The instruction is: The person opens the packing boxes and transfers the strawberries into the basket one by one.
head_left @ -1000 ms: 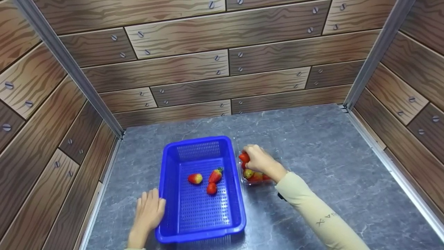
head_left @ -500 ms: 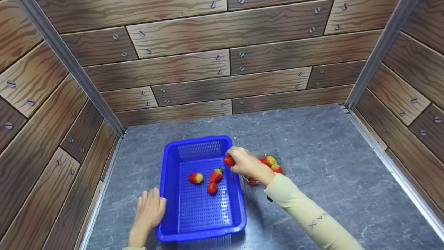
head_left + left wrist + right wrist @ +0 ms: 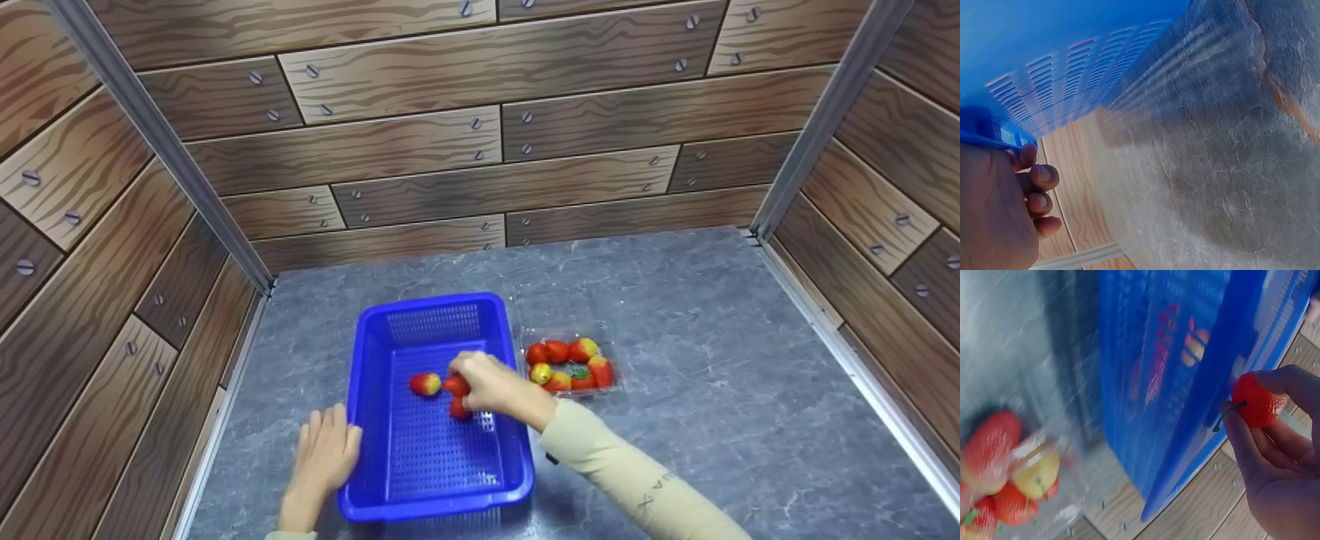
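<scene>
My right hand [image 3: 496, 384] is over the blue plastic basket [image 3: 525, 459], pinching a small red strawberry [image 3: 1258, 402] with a thin green stem between thumb and fingers. Below and beside it, a red and yellow strawberry [image 3: 425, 384] and a round red one [image 3: 460, 409] lie on the basket's slotted floor; the hand covers part of that floor. My left hand [image 3: 324, 454] holds the basket's left rim, its curled fingers [image 3: 1043, 173] beneath the lip in the left wrist view. The thumb is hidden there.
Right of the basket stands a clear plastic box [image 3: 619, 386] with several red and yellow strawberries [image 3: 583, 349], its transparent lid [image 3: 559, 304] lying back behind it. Wood-patterned walls [image 3: 420, 180] bound the grey marbled tabletop [image 3: 690, 300] at the back and sides.
My right hand has lifted a red strawberry from the clear box and carried it left across the rim, over the basket's inside. The left hand has stayed at the rim.
</scene>
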`<state>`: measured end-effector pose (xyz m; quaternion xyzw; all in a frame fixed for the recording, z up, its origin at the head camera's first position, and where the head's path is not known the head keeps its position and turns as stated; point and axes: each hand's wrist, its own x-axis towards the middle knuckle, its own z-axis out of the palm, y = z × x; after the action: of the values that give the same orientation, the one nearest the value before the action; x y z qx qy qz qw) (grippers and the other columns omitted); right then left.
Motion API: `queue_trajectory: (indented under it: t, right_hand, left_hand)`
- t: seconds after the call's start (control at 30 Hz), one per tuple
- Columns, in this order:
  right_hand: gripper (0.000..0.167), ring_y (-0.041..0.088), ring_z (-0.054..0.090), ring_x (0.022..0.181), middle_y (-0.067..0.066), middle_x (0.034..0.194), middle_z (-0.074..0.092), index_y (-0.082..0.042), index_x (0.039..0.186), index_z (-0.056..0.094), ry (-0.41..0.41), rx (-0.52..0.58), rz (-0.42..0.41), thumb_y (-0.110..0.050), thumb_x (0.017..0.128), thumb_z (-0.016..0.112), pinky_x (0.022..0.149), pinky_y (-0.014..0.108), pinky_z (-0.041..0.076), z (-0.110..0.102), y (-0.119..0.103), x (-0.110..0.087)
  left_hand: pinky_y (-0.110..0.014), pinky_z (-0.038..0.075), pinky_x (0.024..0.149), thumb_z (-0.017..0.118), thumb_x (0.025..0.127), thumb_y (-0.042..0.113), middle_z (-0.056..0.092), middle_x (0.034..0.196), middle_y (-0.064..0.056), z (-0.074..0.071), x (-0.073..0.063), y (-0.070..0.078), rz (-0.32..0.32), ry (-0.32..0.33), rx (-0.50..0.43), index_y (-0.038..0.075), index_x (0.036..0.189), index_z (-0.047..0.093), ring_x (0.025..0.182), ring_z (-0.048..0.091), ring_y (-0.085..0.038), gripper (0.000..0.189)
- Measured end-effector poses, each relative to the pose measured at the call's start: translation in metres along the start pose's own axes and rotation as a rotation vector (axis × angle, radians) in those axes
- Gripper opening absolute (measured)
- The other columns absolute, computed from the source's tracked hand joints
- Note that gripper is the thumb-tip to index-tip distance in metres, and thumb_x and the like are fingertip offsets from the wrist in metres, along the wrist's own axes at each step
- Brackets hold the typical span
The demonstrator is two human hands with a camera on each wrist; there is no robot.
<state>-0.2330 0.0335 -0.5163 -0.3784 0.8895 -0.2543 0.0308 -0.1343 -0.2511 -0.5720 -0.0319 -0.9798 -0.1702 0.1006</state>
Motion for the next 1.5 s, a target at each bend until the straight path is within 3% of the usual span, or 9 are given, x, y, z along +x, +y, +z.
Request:
queue_trajectory:
  t: [0.2, 0.63, 0.9, 1.03, 1.2, 1.5]
  right_hand:
    - [0.035, 0.017, 0.059, 0.081, 0.005, 0.093, 0.066, -0.003, 0.100, 0.071, -0.036, 0.016, -0.029, 0.000, 0.066, 0.080, 0.070, 0.025, 0.050, 0.017, -0.008, 0.006]
    - [0.029, 0.008, 0.050, 0.066, -0.004, 0.076, 0.058, -0.004, 0.091, 0.071, -0.124, 0.048, -0.021, 0.002, 0.065, 0.079, 0.058, 0.018, 0.044, 0.050, -0.006, 0.010]
    - [0.024, 0.010, 0.049, 0.066, -0.003, 0.074, 0.054, -0.008, 0.082, 0.064, -0.138, -0.076, -0.079, 0.000, 0.065, 0.080, 0.059, 0.022, 0.045, 0.062, 0.003, 0.003]
    - [0.023, 0.010, 0.049, 0.064, -0.003, 0.075, 0.053, -0.009, 0.077, 0.060, -0.152, -0.096, -0.109, 0.000, 0.068, 0.079, 0.059, 0.022, 0.045, 0.071, 0.007, -0.004]
    - [0.022, 0.013, 0.055, 0.069, 0.000, 0.081, 0.058, -0.009, 0.080, 0.061, -0.135, -0.123, -0.157, -0.002, 0.068, 0.079, 0.064, 0.022, 0.049, 0.076, 0.008, -0.006]
    - [0.023, 0.012, 0.055, 0.070, 0.000, 0.084, 0.059, -0.009, 0.083, 0.063, -0.158, -0.123, -0.129, -0.005, 0.069, 0.080, 0.064, 0.022, 0.049, 0.073, 0.007, -0.006]
  left_hand:
    - [-0.046, 0.033, 0.079, 0.046, 0.095, 0.016, 0.050, 0.089, -0.012, 0.000, 0.001, 0.000, 0.003, 0.008, -0.004, 0.001, 0.103, 0.051, 0.086, 0.039, -0.030, 0.017]
    - [-0.047, 0.034, 0.080, 0.048, 0.096, 0.016, 0.051, 0.089, -0.012, 0.000, 0.000, -0.001, 0.013, 0.005, 0.002, 0.000, 0.107, 0.051, 0.087, 0.041, -0.031, 0.020]
    - [-0.049, 0.034, 0.084, 0.047, 0.097, 0.017, 0.052, 0.092, -0.014, 0.001, 0.001, -0.002, 0.005, 0.003, -0.009, -0.002, 0.111, 0.052, 0.090, 0.042, -0.033, 0.024]
    - [-0.046, 0.033, 0.082, 0.046, 0.096, 0.016, 0.049, 0.088, -0.011, 0.001, 0.000, -0.002, -0.009, -0.008, -0.016, 0.001, 0.106, 0.051, 0.086, 0.039, -0.030, 0.019]
    - [-0.045, 0.032, 0.079, 0.046, 0.095, 0.015, 0.047, 0.086, -0.009, 0.002, 0.000, -0.002, 0.001, -0.003, -0.018, 0.003, 0.102, 0.050, 0.084, 0.038, -0.029, 0.014]
    - [-0.048, 0.033, 0.082, 0.047, 0.096, 0.017, 0.051, 0.092, -0.013, 0.001, 0.000, -0.002, -0.012, -0.020, -0.006, 0.000, 0.110, 0.051, 0.090, 0.042, -0.032, 0.022]
